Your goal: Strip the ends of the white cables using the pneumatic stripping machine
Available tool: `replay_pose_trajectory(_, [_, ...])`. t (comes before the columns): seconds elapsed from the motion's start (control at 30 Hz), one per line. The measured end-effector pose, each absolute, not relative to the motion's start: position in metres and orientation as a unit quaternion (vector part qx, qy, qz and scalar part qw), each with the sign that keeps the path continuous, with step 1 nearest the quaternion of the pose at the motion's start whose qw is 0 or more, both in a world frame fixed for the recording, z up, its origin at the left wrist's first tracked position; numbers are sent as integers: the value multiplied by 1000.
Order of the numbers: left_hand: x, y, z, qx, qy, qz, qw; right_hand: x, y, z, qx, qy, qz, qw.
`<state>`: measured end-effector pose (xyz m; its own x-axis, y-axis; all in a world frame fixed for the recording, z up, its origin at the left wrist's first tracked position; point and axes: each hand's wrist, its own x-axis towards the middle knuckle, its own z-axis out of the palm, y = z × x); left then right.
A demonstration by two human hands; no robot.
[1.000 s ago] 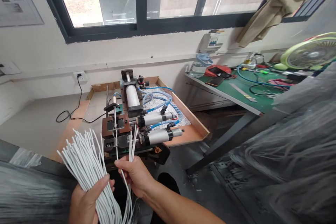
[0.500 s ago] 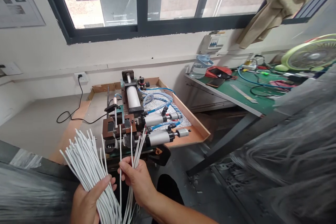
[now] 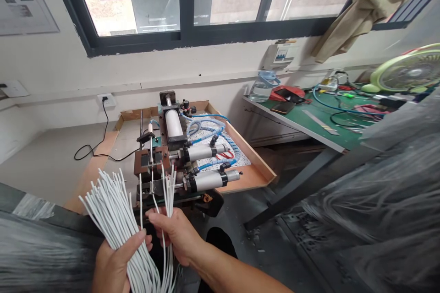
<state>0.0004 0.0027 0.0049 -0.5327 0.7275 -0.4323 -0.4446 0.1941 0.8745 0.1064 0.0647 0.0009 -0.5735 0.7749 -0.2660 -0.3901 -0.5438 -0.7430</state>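
My left hand point(image 3: 115, 263) is closed round a thick bundle of white wires point(image 3: 110, 208) that fans up and to the left. My right hand point(image 3: 177, 233) pinches a few separate white wires point(image 3: 168, 187), their tips reaching up to the front of the pneumatic wire machine point(image 3: 172, 160). One thin wire point(image 3: 140, 201) stands between my two hands. The machine has a white cylinder, two silver cylinders and blue hoses, and it sits on a wooden tray point(image 3: 256, 169).
A black cable point(image 3: 99, 144) runs from a wall socket across the grey bench. To the right stands a green-topped table point(image 3: 319, 126) with a water bottle point(image 3: 261, 87), phone, cables and a green fan point(image 3: 405, 71). Plastic-wrapped wire bundles point(image 3: 381, 201) fill the right side.
My right hand has shifted slightly left and lowered, bringing its few wires back to the machine's front. The machine's silver cylinder rod has drawn back in. My left hand holds still.
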Motion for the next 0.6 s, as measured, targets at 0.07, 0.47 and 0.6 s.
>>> replay_pose_trajectory(0.07, [1,3,7,139,588,623,497,104,63,3,-270,-330,841,334])
replay_pose_trajectory(0.47, [-1,9,12,92,605,640,464,104,69,-5,-351,-282,774,444])
replay_pose_trajectory(0.6, [-2,10,13,92,610,639,459,101,73,-3,-360,-272,778,436])
